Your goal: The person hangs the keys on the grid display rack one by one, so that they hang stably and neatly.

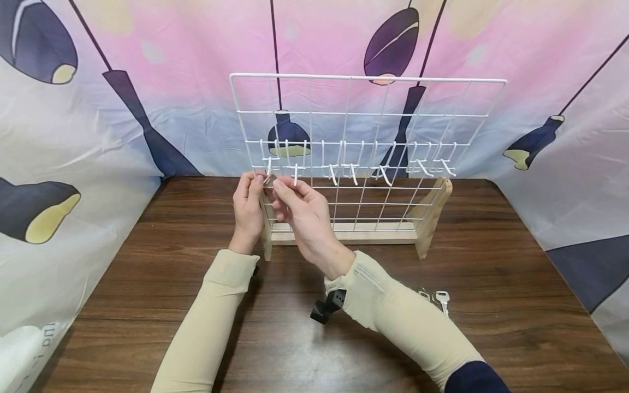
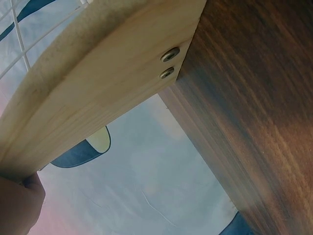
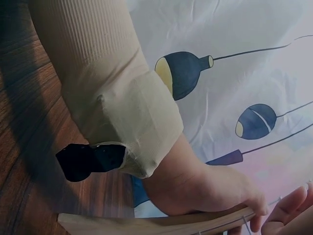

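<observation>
pinching a small metal piece (image 1: 270, 179) near a wire rack's (image 1: 368, 78) leftmost hook (image 1: 268, 163), the right hand (image 1: 309, 215) in the head view likely needed a steady touch beside the left hand (image 1: 248, 210), its hold unclear, while the left wrist view showed a wooden support (image 2: 107, 73) and the right wrist view hid the pinch.

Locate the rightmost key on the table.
Head view, right of centre: the key lies on the table beside the right sleeve, nearer the camera than the rack's right leg.
</observation>
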`<state>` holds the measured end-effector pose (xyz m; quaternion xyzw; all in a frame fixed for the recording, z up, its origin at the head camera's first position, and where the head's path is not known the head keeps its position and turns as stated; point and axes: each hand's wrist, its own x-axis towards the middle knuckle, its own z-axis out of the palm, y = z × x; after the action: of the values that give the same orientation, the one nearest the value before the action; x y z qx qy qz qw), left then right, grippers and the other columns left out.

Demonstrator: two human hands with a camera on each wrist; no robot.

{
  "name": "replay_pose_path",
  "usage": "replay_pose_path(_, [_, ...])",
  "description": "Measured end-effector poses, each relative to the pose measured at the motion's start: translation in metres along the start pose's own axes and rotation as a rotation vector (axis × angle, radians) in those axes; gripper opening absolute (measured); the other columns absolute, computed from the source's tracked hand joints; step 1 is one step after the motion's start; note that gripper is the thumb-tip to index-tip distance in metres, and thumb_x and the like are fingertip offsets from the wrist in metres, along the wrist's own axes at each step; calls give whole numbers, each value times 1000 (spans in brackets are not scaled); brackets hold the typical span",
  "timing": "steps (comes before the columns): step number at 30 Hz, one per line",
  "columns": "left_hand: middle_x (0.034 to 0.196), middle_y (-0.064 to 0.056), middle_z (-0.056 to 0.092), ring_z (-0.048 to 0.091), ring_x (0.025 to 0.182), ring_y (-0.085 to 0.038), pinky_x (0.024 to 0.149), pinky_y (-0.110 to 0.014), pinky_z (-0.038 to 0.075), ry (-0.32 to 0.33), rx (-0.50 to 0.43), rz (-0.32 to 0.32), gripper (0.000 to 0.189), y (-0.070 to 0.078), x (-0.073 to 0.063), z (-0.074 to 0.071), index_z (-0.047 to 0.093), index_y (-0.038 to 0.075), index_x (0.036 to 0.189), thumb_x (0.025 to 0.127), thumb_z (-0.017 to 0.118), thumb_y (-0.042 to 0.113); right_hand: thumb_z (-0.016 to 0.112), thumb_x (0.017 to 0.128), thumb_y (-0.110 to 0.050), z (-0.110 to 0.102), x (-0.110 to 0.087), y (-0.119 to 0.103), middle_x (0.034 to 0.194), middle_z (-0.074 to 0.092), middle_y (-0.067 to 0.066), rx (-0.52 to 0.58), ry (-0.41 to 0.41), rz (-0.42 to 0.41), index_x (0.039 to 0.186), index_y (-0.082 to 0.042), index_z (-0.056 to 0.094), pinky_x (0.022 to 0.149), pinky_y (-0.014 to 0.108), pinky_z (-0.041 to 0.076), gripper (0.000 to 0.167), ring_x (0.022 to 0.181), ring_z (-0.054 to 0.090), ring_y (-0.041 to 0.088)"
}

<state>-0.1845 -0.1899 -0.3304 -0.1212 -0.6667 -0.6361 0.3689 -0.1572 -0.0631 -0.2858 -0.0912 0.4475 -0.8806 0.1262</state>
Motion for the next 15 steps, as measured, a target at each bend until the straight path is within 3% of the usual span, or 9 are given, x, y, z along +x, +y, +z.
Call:
replay_pose_path(6, [91,5,60,56,80,-9,74,-24,49,-5,-61,-26,25,-23,1,-4,49,-19,105,103,41,4,64,94,-9,-8,0,2,85,67,2,-32,-8,46,101,-8,63,53,16,45,7,63,56,8])
replay_pose_path(10, [93,-3,60,58,73,-18,67,-26,53,-12,-146,-35,30,-27,1,-4,47,-20,104,103,43,10,63,94,-8,-16,-1,1,82,63,0,-54,-38,66,100,-7,63,53,17,44,6,63,56,8])
replay_pose_path(15, [91,-5,58,56,70,-22,65,-31,53,-12,-172,-15,27,-28,1,-3,50,-15,101,103,45,12,62,95,-11,-28,-3,-2,78,57,0,-133,-119,101,96,-8,62,56,19,44,4,65,54,10])
